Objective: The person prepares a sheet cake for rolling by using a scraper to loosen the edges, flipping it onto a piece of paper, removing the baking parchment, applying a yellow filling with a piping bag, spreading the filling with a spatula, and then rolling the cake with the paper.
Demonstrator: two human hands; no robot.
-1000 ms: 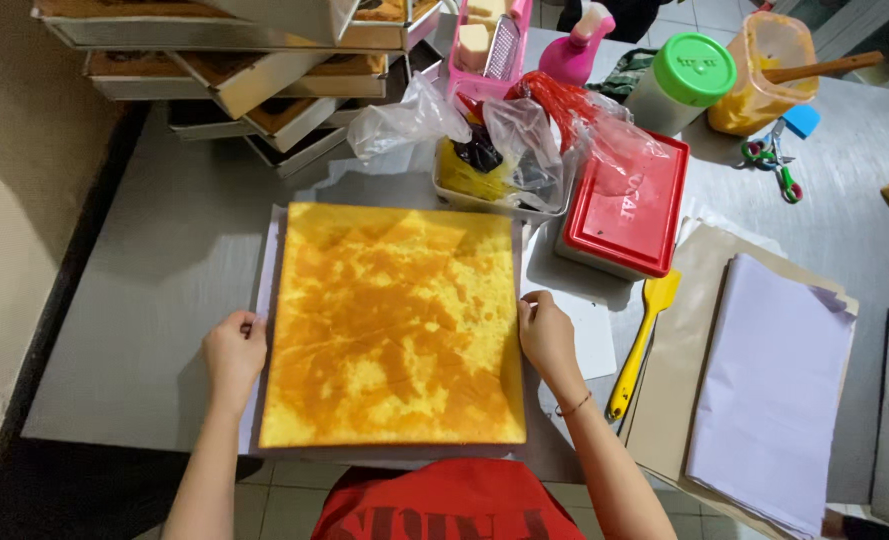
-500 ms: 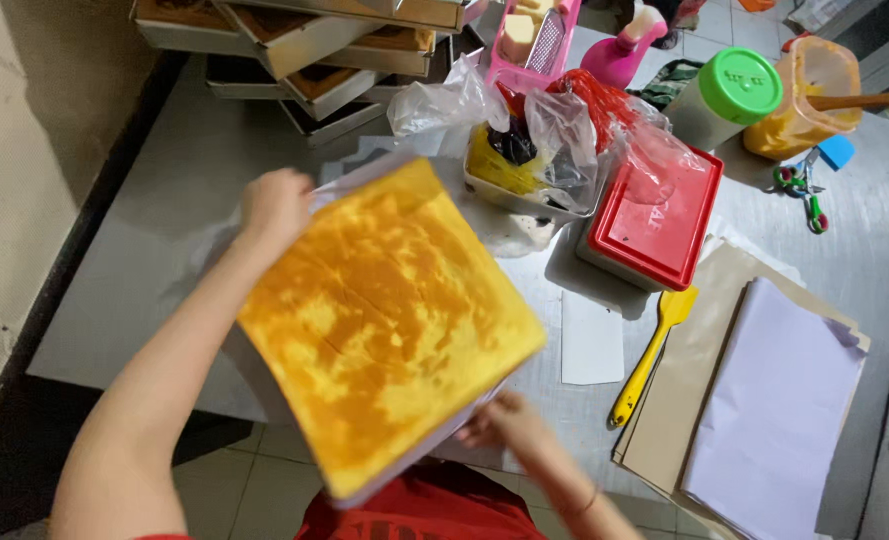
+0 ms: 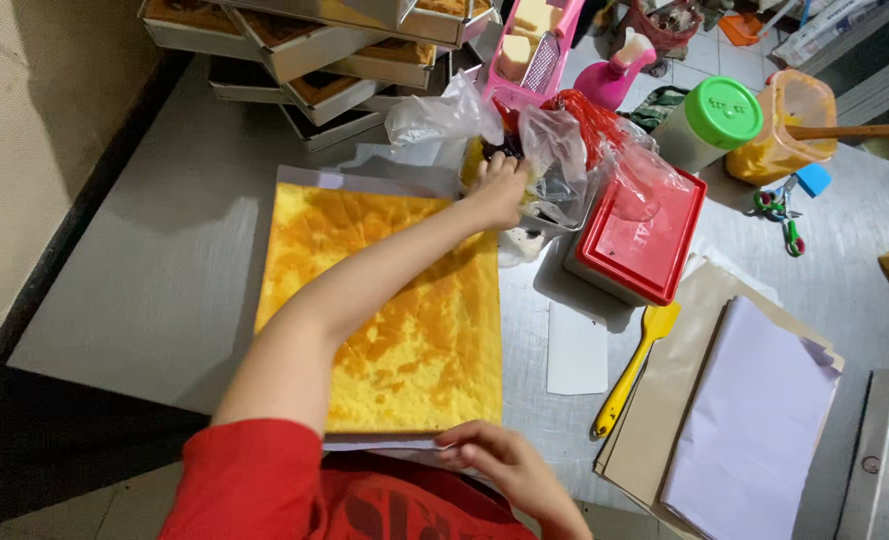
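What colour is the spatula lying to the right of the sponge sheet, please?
The spatula is yellow all over, blade and handle alike; the head view shows it.

Red-lidded box (image 3: 636,238) beside yellow spatula (image 3: 632,368); green-capped jar (image 3: 709,124), scissors (image 3: 779,215) behind.

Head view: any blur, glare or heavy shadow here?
Head view: mostly sharp; the left hand at the plastic bags looks slightly soft. Soft sheen on the steel table and red lid. The floor at lower left lies in deep shadow.
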